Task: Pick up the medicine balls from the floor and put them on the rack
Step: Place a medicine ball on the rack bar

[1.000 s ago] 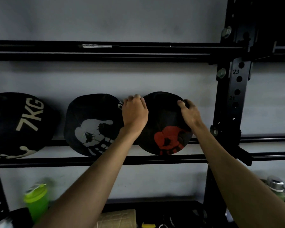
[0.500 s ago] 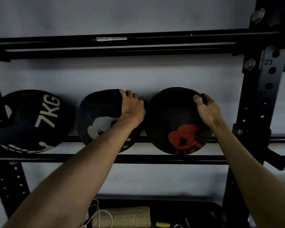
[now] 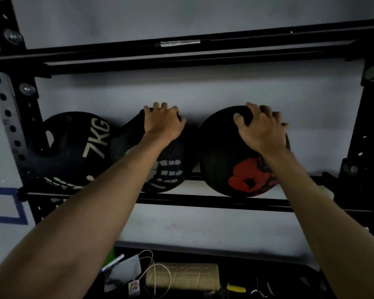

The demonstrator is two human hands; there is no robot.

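Note:
Three black medicine balls rest side by side on the black rack's lower rails (image 3: pixel 203 200). The left ball (image 3: pixel 78 147) is marked 7KG. The middle ball (image 3: pixel 168 169) carries a white handprint, and my left hand (image 3: pixel 162 123) grips its top. The right ball (image 3: pixel 225 152) carries a red handprint, and my right hand (image 3: pixel 261 128) lies over its upper right side with fingers curled on it. Both forearms reach up from the bottom of the view and hide parts of the two balls.
Black perforated uprights stand at the left (image 3: pixel 11 126) and right (image 3: pixel 363 137) of the rack, with upper rails (image 3: pixel 181 52) overhead. A grey wall lies behind. Below, a dark tray (image 3: pixel 257 264) holds a tan roll (image 3: pixel 181 277), a cord, a mask and small tools.
The view has shifted so the rack sits further right and closer. My left hand moved from between the balls onto the white-handprint ball's top. My right hand spread further over the red-handprint ball.

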